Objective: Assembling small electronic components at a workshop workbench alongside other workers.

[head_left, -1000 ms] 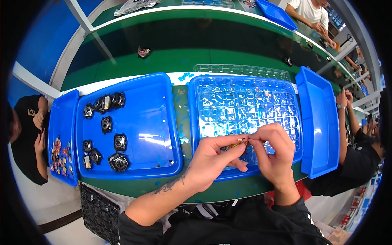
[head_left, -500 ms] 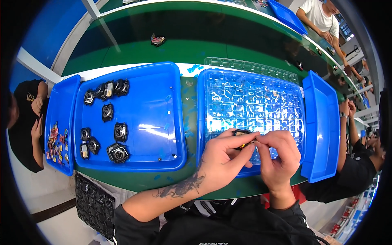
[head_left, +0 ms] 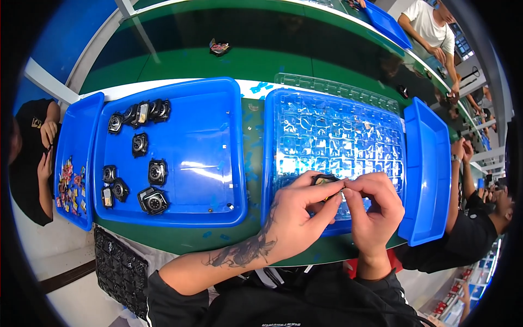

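Observation:
My left hand [head_left: 298,211] is closed around a black watch case [head_left: 324,179], its thumb and forefinger pointing right; most of the case is hidden behind the fingers. At those fingertips my right hand [head_left: 375,211] is closed in a pinch against the case's edge. A tiny pale part seems to sit between the fingertips, too small to name. Both hands are over the near side of a clear plastic compartment tray [head_left: 327,143], which lies in a blue bin [head_left: 267,163]. To the left, several black watch cases [head_left: 152,201] with round sensor backs lie in another blue bin [head_left: 237,136].
A narrower blue bin [head_left: 98,163] at far left holds small colourful pieces [head_left: 71,188]. An open blue bin [head_left: 429,180] flanks the compartment tray. A dark, colourful piece [head_left: 219,49] lies on the green belt [head_left: 305,60]. Other people sit at both sides and beyond.
The dark piece on the green belt has shifted slightly right. My hands keep the same pinch on the watch case, with only small finger movement; the view has shifted a little.

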The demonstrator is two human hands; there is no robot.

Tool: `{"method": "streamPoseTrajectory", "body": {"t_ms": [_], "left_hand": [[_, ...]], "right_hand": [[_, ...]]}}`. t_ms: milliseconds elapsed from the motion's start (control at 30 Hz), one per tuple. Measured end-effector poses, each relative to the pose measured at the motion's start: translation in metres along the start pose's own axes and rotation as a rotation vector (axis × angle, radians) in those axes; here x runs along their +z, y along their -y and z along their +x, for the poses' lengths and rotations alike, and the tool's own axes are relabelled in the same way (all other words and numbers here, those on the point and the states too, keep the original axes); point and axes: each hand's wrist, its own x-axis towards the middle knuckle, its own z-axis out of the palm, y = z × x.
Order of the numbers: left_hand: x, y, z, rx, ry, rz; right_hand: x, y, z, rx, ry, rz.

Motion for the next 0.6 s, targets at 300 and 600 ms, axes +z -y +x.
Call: {"method": "streamPoseTrajectory", "body": {"t_ms": [300, 600], "left_hand": [[0.002, 0.001, 0.000, 0.299, -0.052, 0.390], [0.001, -0.009, 0.003, 0.005, 0.088, 0.068]], "right_hand": [[-0.015, -0.001, 0.008, 0.458, 0.159, 0.602], [-0.018, -0.006, 0.003, 0.534, 0.109, 0.834]]}}
